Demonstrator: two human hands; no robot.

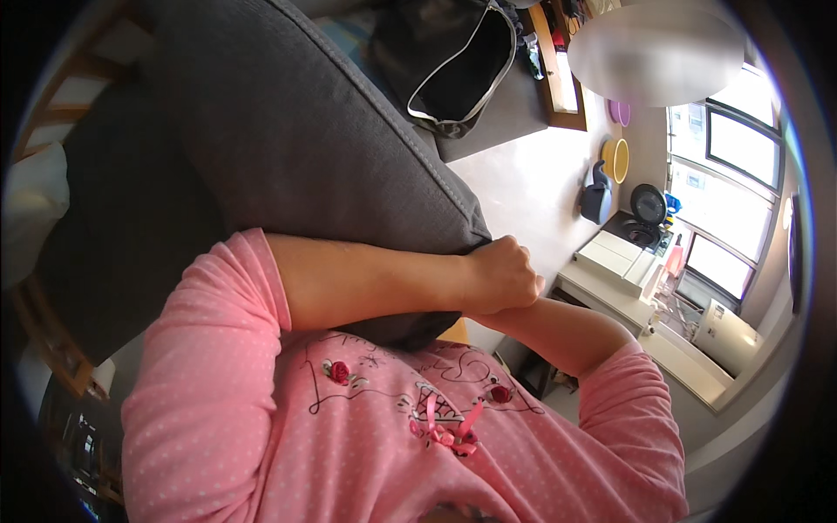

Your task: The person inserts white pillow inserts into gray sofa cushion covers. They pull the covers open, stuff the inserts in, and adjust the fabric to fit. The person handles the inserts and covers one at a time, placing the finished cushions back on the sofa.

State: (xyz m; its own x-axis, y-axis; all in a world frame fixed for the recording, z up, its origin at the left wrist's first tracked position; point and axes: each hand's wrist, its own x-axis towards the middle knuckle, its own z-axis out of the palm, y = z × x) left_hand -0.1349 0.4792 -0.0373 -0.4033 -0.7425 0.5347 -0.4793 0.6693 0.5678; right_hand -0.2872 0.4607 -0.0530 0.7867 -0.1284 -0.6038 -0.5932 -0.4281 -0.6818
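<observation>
A large dark grey fabric cushion with a stitched seam stands against my front, tilted across the view. My left hand is closed in a fist at its right-hand corner, and the fingers curl out of sight on the cushion's edge. My left forearm lies across the cushion's near side. The right forearm comes in from the other side and passes behind the left fist. My right hand is hidden there. Part of the cushion's dark lower end shows below my left forearm.
An unzipped black fabric cover or bag lies on a grey sofa seat. Beyond the pale floor stand a wooden cabinet, a yellow basin, a blue-grey plastic container and an open-lidded washing machine. Windows line the far side.
</observation>
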